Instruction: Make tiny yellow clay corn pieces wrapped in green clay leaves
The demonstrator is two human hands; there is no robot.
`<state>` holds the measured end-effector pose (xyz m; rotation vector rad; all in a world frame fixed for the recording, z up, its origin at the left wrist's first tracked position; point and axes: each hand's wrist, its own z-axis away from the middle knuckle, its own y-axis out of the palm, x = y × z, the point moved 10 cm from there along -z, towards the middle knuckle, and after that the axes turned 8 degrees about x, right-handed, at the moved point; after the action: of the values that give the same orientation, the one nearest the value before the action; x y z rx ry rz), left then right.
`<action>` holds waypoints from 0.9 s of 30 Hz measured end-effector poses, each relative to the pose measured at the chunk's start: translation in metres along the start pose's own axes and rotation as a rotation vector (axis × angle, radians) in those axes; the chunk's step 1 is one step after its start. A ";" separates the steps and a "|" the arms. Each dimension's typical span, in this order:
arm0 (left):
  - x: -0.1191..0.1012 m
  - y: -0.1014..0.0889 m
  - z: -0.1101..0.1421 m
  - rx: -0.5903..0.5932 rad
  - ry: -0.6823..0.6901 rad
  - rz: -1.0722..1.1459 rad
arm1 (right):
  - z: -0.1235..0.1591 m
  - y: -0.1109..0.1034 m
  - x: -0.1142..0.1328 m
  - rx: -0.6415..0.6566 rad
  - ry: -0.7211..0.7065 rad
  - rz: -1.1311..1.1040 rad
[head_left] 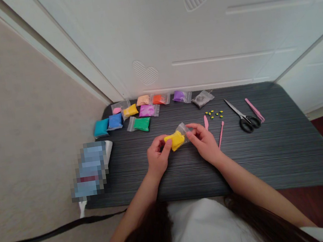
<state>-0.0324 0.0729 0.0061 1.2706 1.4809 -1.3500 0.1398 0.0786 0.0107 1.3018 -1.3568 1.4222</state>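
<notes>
Between my hands, above the dark table, is a small clear zip bag of yellow modelling clay (pixel 177 140). My left hand (pixel 158 156) pinches the yellow end with thumb and fingers. On the other side, my right hand (pixel 204 142) grips the clear plastic end of the same bag. Just beyond my right hand lie a pink plastic knife (pixel 205 122), partly hidden by the fingers, and a thin pink tool (pixel 221 134). Several tiny yellow-and-green pieces (pixel 212 114) are scattered behind them.
Black-handled scissors (pixel 243 116) and pink tweezers (pixel 255 110) lie at the right of the table (pixel 286 151). Bags of clay, among them green (pixel 142 124), blue (pixel 115 121), purple (pixel 179 96) and grey (pixel 203 99), line the back and left. A blurred-out device (pixel 91 169) sits at the left edge.
</notes>
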 end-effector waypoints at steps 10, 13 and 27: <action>-0.001 0.005 0.001 0.061 0.007 -0.051 | -0.001 0.000 0.006 0.029 -0.001 -0.003; -0.001 0.006 0.000 0.063 0.008 -0.065 | 0.000 0.001 0.002 0.024 0.028 -0.045; -0.024 0.016 0.002 0.145 0.129 -0.300 | 0.000 -0.004 0.000 -0.022 0.033 -0.150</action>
<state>-0.0112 0.0659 0.0250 1.2824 1.7434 -1.6194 0.1437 0.0792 0.0117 1.3307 -1.2233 1.3178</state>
